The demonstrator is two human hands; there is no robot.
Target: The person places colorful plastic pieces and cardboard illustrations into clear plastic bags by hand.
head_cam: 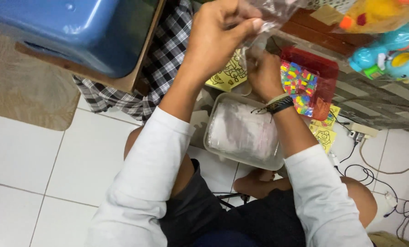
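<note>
Head view: the left hand (218,36) pinches the top of a clear plastic bag (264,23), fingers clamped on it. The right hand (264,75) grips the bag's lower end just below, so it hangs upright above a clear tub (213,137) on the floor.

Hands: two, left hand (218,34) and right hand (264,75), upper centre, both pinching one clear bag (270,13).
Clear tub (243,132): one, centre.
Red tray (312,82) of coloured blocks: one, upper right.
Yellow picture cards: at least three, one (229,73) upper centre, two (325,130) right.
Blue stool (76,32): one, upper left.
Toys: two, yellow (378,16) and blue (392,61), upper right.
</note>
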